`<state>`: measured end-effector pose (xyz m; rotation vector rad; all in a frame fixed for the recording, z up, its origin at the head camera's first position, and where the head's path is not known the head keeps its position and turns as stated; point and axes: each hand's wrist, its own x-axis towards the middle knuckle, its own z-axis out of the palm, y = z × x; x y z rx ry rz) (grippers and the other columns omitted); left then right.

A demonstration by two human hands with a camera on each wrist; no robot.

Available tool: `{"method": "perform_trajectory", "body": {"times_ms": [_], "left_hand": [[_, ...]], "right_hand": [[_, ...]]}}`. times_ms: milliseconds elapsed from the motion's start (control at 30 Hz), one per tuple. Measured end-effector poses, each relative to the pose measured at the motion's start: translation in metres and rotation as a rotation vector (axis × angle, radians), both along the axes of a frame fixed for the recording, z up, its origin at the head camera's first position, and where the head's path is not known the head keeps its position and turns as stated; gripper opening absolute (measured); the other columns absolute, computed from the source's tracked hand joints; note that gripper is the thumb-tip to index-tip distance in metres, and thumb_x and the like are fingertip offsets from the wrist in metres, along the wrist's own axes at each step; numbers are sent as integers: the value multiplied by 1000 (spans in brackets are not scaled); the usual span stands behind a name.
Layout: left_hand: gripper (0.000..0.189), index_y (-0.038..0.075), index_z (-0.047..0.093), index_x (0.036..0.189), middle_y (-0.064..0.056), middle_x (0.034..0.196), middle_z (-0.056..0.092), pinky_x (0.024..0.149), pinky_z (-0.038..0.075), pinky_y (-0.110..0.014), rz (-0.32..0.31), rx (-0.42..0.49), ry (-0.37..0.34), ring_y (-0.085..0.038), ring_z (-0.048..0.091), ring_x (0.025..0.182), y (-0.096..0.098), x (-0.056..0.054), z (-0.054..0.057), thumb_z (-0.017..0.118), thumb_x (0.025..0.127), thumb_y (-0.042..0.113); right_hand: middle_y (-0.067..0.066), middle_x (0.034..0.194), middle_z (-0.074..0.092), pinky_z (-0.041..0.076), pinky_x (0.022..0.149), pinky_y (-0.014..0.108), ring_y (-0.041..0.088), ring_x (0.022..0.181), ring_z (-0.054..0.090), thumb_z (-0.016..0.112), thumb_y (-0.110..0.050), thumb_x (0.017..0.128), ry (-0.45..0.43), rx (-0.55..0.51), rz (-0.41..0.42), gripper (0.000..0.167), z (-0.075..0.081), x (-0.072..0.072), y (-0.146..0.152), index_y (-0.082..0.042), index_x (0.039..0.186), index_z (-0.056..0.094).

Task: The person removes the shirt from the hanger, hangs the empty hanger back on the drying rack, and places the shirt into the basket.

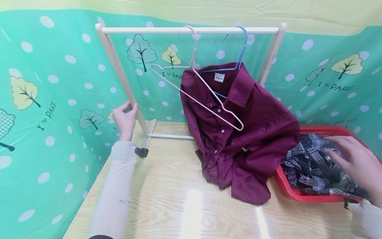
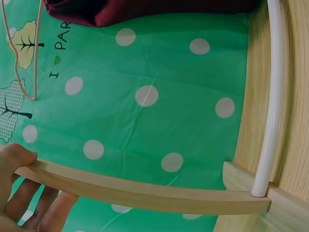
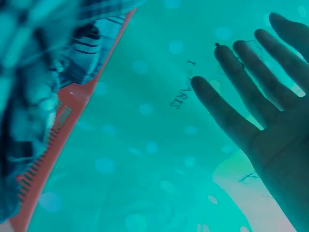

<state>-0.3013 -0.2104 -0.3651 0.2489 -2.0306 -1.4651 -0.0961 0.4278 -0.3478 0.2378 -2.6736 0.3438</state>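
My left hand [image 1: 125, 120] holds the left wooden post [image 2: 125, 188] of a small clothes rack, thumb on one side and fingers on the other. Over the red basket [image 1: 310, 198] at the right, my right hand [image 1: 358, 162] hovers with its fingers spread and nothing in them, as the right wrist view also shows. A crumpled grey plaid shirt [image 1: 316, 162] lies in that basket. From the rack's white bar [image 1: 143, 30] hang a bare pink hanger [image 1: 194, 56] and a blue hanger [image 1: 246, 39]. The blue one carries a maroon shirt [image 1: 256, 122], which slopes down to the right.
The rack stands on a light wooden table [image 1: 167, 205], with a white lower bar [image 2: 273, 96] near the tabletop. A green dotted cloth [image 1: 53, 99] with tree prints covers the wall behind and at the left. The maroon shirt's lower part reaches the tabletop beside the basket.
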Motion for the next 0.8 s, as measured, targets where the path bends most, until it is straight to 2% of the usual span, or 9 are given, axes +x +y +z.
{"method": "perform_trajectory", "body": {"times_ms": [133, 267, 333, 433, 500, 633, 700, 733, 800], "left_hand": [[25, 15, 74, 115, -11, 111, 74, 95, 55, -29, -4, -1, 0, -15, 71, 99, 0, 1, 0, 73, 90, 19], [26, 16, 74, 116, -11, 111, 74, 95, 55, -29, -9, 11, -2, -16, 71, 100, -1, 1, -1, 73, 90, 20], [26, 15, 74, 116, -11, 112, 74, 95, 55, -29, -15, 16, -1, -17, 71, 102, -1, 1, -1, 73, 91, 20], [25, 15, 74, 116, -12, 112, 74, 96, 55, -30, -23, 18, 2, -19, 71, 103, -1, 2, -2, 73, 91, 20], [25, 14, 75, 115, -12, 112, 74, 96, 55, -30, -25, 12, 4, -20, 71, 103, -1, 2, -2, 73, 91, 19], [25, 13, 74, 115, -12, 112, 74, 96, 55, -29, -27, 15, 5, -20, 71, 104, 0, 3, -2, 73, 91, 18], [25, 13, 75, 115, -12, 112, 73, 96, 55, -30, -25, 13, 13, -20, 71, 104, 0, 2, -2, 73, 91, 18], [25, 12, 75, 114, -12, 112, 73, 95, 56, -30, -24, 12, 19, -20, 71, 104, -1, 2, -2, 73, 90, 18], [23, 11, 75, 113, -12, 111, 73, 94, 56, -30, -23, 10, 31, -21, 71, 104, -1, 1, -2, 72, 90, 17]], "right_hand": [[29, 118, 56, 44, 80, 41, 36, 101, 50, 65, -8, 95, 17, -16, 7, 31, 9, -2, -10, 6, 122, 59], [26, 119, 57, 32, 73, 16, 28, 98, 46, 64, -11, 97, 38, -57, 10, 30, 17, -6, -20, 3, 124, 60], [28, 122, 55, 43, 90, 23, 36, 105, 47, 60, -12, 99, 12, -101, 10, 32, 20, -8, -26, 3, 127, 57], [31, 129, 50, 43, 105, 56, 49, 114, 45, 55, -17, 102, -60, -157, -5, 39, 23, -12, -35, 4, 135, 50], [32, 132, 47, 38, 88, 76, 52, 116, 44, 52, -20, 104, -108, -172, -20, 44, 25, -15, -41, 3, 140, 46], [31, 135, 47, 39, 86, 74, 52, 115, 46, 54, -22, 103, -127, -197, -6, 50, 30, -18, -53, 0, 146, 42], [28, 135, 49, 45, 104, 54, 46, 115, 49, 59, -21, 101, -98, -226, 29, 51, 34, -19, -58, -3, 146, 43], [26, 135, 51, 45, 109, 38, 35, 118, 52, 62, -19, 99, -77, -241, 50, 52, 35, -19, -61, -5, 146, 44], [23, 134, 53, 39, 103, 7, 12, 119, 54, 66, -15, 96, -40, -272, 96, 54, 39, -21, -68, -8, 145, 46]]}}
